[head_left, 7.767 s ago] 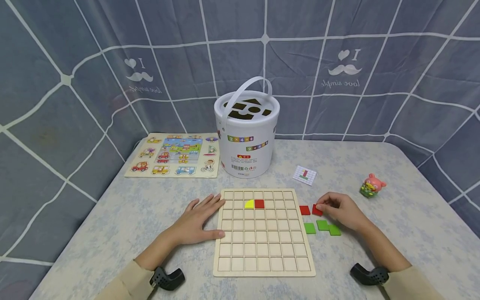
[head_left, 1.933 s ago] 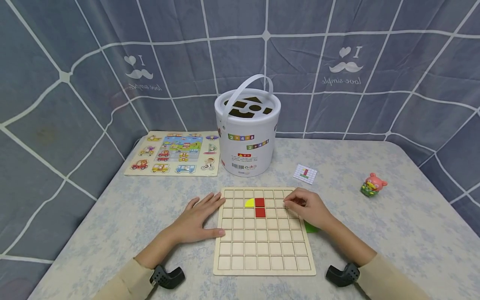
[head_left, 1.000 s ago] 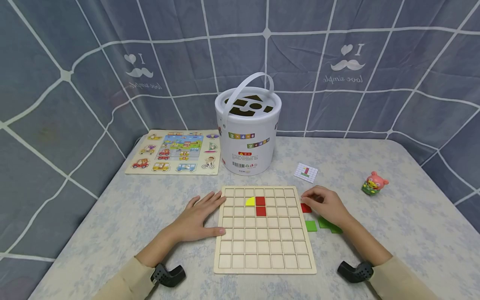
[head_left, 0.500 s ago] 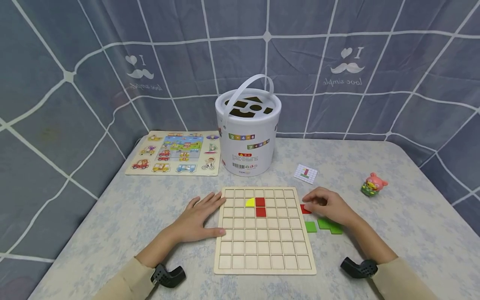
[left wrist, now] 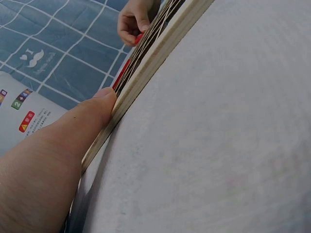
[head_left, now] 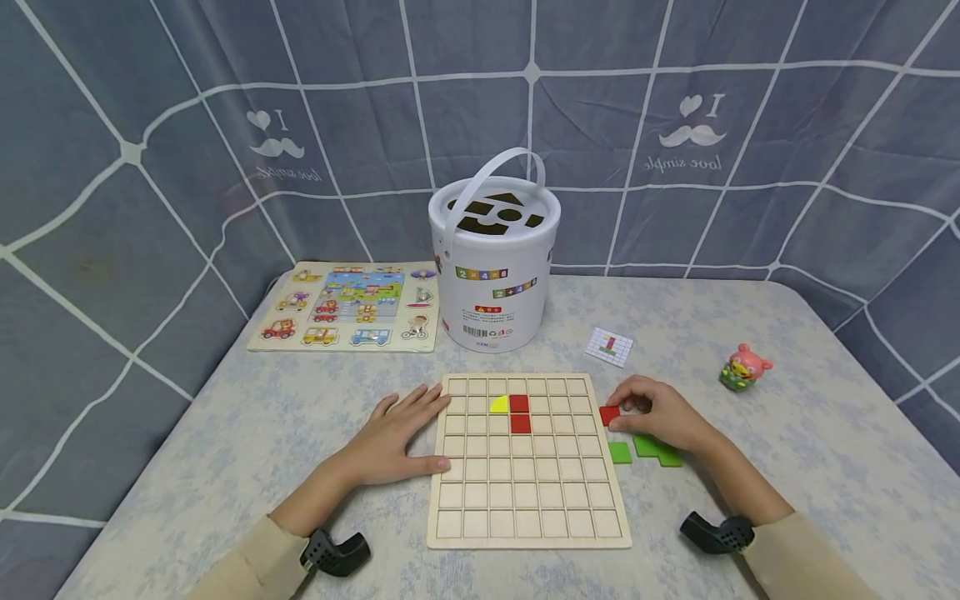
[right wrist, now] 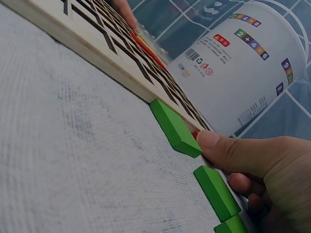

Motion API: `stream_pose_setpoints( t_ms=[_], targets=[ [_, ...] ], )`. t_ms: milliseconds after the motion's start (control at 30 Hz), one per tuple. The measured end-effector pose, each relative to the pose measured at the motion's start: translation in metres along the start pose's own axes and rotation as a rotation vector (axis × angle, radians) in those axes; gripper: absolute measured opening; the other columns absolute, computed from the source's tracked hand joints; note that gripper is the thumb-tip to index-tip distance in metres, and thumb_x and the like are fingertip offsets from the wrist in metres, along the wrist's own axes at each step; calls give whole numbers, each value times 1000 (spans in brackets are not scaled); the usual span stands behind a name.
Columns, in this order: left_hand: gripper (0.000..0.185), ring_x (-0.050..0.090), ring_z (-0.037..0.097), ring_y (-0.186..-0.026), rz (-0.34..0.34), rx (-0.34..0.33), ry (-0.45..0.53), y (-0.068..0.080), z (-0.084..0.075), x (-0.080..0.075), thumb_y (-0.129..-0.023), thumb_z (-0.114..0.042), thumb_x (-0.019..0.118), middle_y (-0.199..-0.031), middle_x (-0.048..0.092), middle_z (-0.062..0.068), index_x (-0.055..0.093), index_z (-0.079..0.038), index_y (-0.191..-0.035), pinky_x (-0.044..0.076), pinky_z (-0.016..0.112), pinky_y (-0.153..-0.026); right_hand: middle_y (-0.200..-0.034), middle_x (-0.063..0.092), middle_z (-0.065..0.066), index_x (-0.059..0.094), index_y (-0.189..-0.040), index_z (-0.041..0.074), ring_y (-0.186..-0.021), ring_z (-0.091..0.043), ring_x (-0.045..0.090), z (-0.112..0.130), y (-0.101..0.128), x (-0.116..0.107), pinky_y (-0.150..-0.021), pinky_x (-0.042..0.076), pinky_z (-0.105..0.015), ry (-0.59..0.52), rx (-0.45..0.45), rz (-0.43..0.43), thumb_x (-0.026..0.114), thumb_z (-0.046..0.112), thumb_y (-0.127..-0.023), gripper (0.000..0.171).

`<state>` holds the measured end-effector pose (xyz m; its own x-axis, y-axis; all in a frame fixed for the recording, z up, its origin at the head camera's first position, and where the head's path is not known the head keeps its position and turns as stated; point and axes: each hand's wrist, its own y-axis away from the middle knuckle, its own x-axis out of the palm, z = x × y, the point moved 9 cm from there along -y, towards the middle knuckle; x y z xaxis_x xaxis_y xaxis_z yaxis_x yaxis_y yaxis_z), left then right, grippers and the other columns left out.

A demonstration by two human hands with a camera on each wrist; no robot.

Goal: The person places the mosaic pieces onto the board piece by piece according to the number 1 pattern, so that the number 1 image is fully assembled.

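Note:
A wooden grid board (head_left: 528,500) lies in front of me, holding a yellow quarter-circle tile (head_left: 499,406) and two red square tiles (head_left: 520,413) stacked in one column. My right hand (head_left: 615,410) pinches a third red square tile (head_left: 608,414) just off the board's right edge. Three green tiles (head_left: 647,447) lie on the table under that hand; in the right wrist view the nearest green tile (right wrist: 175,128) lies beside my thumb (right wrist: 228,151). My left hand (head_left: 408,429) lies flat against the board's left edge, its thumb (left wrist: 90,116) touching the board's rim (left wrist: 160,48).
A white bucket (head_left: 492,267) with a handle and shape-cut lid stands behind the board. A vehicle picture puzzle (head_left: 347,308) lies at the back left. A small pattern card (head_left: 609,347) and a pink toy figure (head_left: 745,368) sit to the right. Blue checked cloth walls the table.
A second red tile now sits on the board under the first. My right hand went back to the right and pinched the remaining red tile. The left hand has stayed put.

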<state>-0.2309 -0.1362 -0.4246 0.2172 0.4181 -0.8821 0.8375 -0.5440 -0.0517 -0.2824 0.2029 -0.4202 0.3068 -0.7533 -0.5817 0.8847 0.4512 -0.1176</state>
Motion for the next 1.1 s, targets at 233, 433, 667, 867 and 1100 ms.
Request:
stream_pose_setpoints(
  t_ms=[233,433,667,867,1100],
  targets=[
    [89,14,27,-148,2,1,-5,0,-1,-1,-86,-63,61,-161,21,4,29,-17,-155,7,59,-112,-78,53,-6,68,-96,6,-67,-16,46,0,0,1,-59,39,-26,-59,48,16,81,12,-80,21],
    [89,15,27,-147,-5,-1,1,-1,0,-1,-85,-63,62,-160,21,4,30,-17,-155,6,59,-112,-76,50,-5,68,-97,4,-66,-16,45,0,-1,2,-58,37,-26,-70,39,5,81,10,-80,22],
    [89,14,27,-148,0,2,3,0,-1,-1,-85,-63,62,-161,21,3,30,-18,-155,6,59,-112,-78,52,-3,68,-99,4,-65,-14,45,2,1,1,-57,38,-27,-70,26,-23,74,8,-87,14],
    [89,15,27,-147,-1,4,-1,0,-1,-1,-85,-63,62,-160,22,4,30,-17,-155,7,59,-112,-78,56,-5,69,-96,2,-64,-14,46,0,1,1,-56,39,-25,-76,65,-51,72,9,-89,10],
    [89,14,27,-148,3,-1,-1,0,-1,-1,-85,-63,62,-160,22,4,30,-17,-155,7,59,-112,-75,55,-6,68,-93,0,-62,-13,45,-3,1,-1,-55,38,-25,-72,99,-70,72,9,-89,10]
  ],
)
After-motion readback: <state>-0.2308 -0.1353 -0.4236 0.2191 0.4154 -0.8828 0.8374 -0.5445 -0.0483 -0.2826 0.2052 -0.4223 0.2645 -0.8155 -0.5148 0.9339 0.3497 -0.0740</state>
